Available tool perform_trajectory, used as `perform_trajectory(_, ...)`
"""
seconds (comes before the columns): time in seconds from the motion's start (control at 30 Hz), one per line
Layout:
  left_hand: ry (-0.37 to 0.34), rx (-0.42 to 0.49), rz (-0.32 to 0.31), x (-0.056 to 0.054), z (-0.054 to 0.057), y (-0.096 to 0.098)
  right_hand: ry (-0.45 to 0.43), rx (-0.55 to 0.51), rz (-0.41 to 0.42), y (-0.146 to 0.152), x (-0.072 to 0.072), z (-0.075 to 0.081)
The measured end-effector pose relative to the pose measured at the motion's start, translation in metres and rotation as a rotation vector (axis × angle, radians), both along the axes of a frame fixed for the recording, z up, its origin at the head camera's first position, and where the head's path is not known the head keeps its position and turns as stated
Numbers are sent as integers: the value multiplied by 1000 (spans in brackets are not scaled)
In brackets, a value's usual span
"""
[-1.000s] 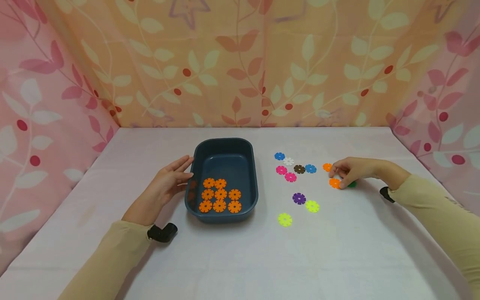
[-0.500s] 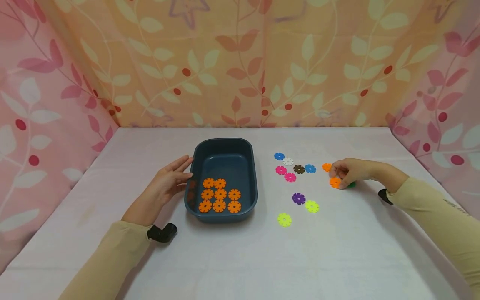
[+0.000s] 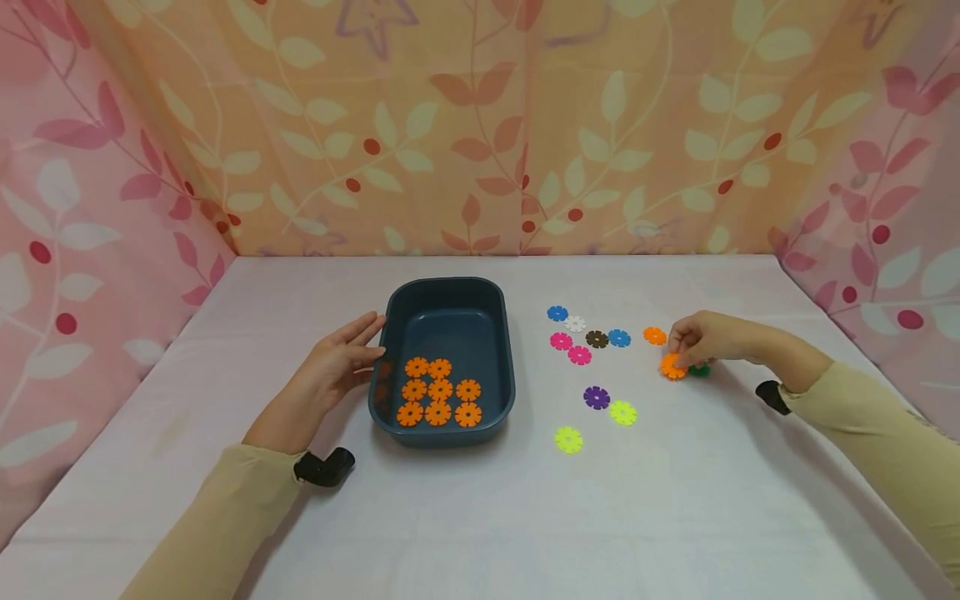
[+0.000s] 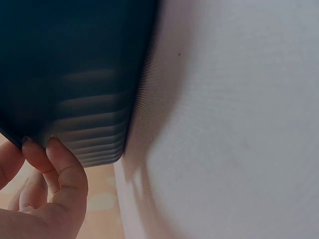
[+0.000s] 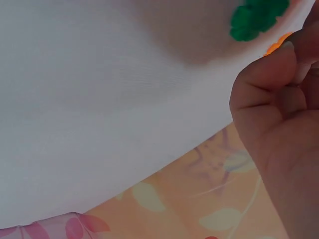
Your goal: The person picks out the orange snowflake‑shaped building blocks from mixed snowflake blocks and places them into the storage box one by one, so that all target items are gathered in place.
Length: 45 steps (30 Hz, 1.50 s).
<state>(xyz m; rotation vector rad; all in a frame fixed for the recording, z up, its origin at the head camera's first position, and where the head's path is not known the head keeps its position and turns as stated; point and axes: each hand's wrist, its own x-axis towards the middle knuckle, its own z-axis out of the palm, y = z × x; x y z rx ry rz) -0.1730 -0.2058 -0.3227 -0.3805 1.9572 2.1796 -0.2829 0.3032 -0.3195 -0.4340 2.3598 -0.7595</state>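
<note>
My right hand (image 3: 712, 340) pinches an orange notched interlocking disc (image 3: 674, 367) between thumb and fingertips, at the right of the table. A green disc (image 3: 699, 370) lies partly behind it, and the right wrist view shows the same green disc (image 5: 259, 19) beside the thumb. Another orange disc (image 3: 655, 335) lies just left of the fingers. At the left, my left hand (image 3: 330, 367) rests its fingertips against the side of a dark blue rectangular tray (image 3: 495, 333). Seen from the left wrist, those fingertips (image 4: 54, 147) are at the tray's rim. Several orange discs (image 3: 440, 389) lie flat in the tray's near half.
Between tray and right hand lie loose discs: blue (image 3: 557, 313), white (image 3: 575, 324), pink (image 3: 561, 341), brown (image 3: 597, 339), purple (image 3: 596, 397) and yellow-green (image 3: 622, 412). A white cloth (image 3: 480, 517) covers the table. Patterned curtains (image 3: 480, 125) stand behind and on both sides.
The right hand's fingers have drawn together on the near orange disc, which has shifted slightly right and now overlaps the green one. The left hand and tray stay put.
</note>
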Motion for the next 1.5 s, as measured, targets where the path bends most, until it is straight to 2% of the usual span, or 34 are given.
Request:
perform_trajectory(0.13,1,8,3,0,0,0,-33,-19,-27,-3,3,8)
perform_trajectory(0.3,6,8,0,0,0,-1,-46,-76,-20,-7,7,17)
perform_trajectory(0.63,6,5,-2,-1,-1,-1,-30,-168,-46,-20,11,36)
perform_trajectory(0.8,4,-2,3,-1,0,-1,-27,-178,-52,-32,14,43)
perform_trajectory(1.5,2,2,4,1,1,1,-23,-230,-38,-64,16,47)
